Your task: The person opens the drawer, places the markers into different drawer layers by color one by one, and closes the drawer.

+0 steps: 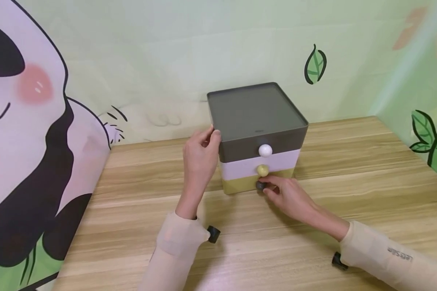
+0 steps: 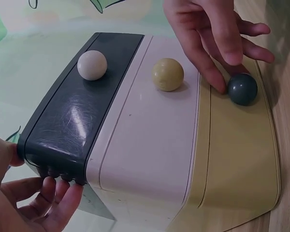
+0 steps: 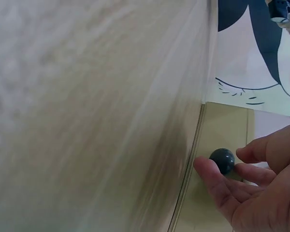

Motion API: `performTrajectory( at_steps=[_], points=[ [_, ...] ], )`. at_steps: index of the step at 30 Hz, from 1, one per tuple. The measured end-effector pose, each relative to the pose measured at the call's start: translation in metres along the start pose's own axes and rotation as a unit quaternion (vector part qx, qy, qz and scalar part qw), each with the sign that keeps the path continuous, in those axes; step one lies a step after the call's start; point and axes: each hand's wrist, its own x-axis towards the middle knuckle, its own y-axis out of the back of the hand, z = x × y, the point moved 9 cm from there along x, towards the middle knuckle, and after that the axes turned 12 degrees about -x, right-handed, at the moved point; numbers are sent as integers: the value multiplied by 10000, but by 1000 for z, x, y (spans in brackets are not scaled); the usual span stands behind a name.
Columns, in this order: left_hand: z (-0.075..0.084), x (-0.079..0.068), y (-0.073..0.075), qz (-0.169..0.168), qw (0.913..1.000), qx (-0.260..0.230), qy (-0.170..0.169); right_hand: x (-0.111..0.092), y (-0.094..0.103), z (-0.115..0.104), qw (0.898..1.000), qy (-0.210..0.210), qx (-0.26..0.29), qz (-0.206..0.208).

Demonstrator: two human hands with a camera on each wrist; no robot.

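Observation:
A small three-tier drawer box point(image 1: 256, 113) stands on the wooden table, dark grey on top, pale lilac in the middle, mustard below. Each tier has a round knob on its front: a white knob point(image 2: 92, 65), a yellow knob point(image 2: 167, 74) and a dark knob point(image 2: 242, 89). My left hand point(image 1: 202, 153) grips the box's upper left side near the front corner, thumb at the top edge and fingertips against the side wall. Around the dark knob on the bottom drawer curl the thumb and fingers of my right hand point(image 1: 289, 197). All the drawer fronts lie flush.
The light wood table point(image 1: 349, 169) extends to both sides of the box. Close behind stands a green wall covering point(image 1: 149, 48) printed with leaves, and a large cartoon panda point(image 1: 29, 121) fills the left side. Small black devices point(image 1: 213, 234) sit at both sleeve cuffs.

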Motion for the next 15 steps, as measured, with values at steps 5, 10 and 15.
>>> performTrajectory(
  at_steps=[5,10,15],
  points=[
    [-4,0,1,-255,9996,-63,42,-2,2,-3,9996,50,256,-62],
    [-8,0,4,-431,9988,-95,192,-5,8,-3,9994,-70,307,-127],
    [-11,-3,8,-616,9977,255,112,-8,17,-4,9998,-172,103,-68]
  ],
)
